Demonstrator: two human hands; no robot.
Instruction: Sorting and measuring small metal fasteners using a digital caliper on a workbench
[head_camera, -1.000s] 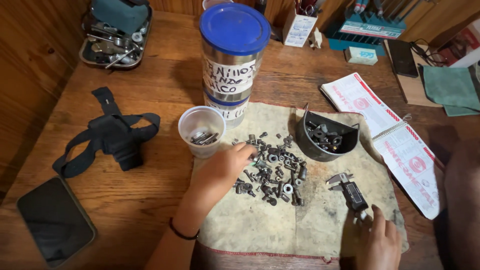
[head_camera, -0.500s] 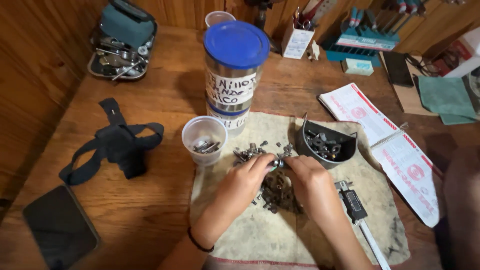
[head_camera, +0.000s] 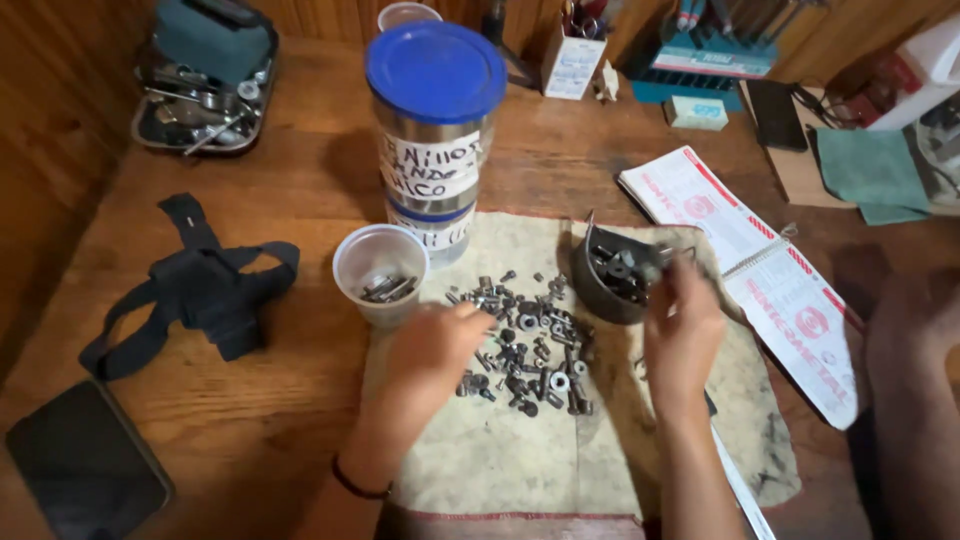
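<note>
A pile of small bolts, nuts and washers (head_camera: 525, 340) lies on a stained beige cloth (head_camera: 520, 455) spread on the wooden table. My left hand (head_camera: 435, 350) rests at the pile's left edge, fingers curled over the pieces; whether it grips one I cannot tell. My right hand (head_camera: 683, 325) hovers at the rim of a dark metal bowl (head_camera: 600, 290) holding more hardware, fingers bunched. A clear plastic cup (head_camera: 380, 270) with a few screws stands just left of the pile.
A tall tin with a blue lid (head_camera: 435, 120) stands behind the cup. A black strap harness (head_camera: 205, 290) and a dark phone (head_camera: 85, 465) lie at the left. An open catalogue (head_camera: 760, 270) lies at the right, a metal tray of tools (head_camera: 200, 95) far left.
My right hand has moved from the pile's middle rightward and up to the metal bowl. My left hand stays at the pile's left edge. The view has shifted a little.
</note>
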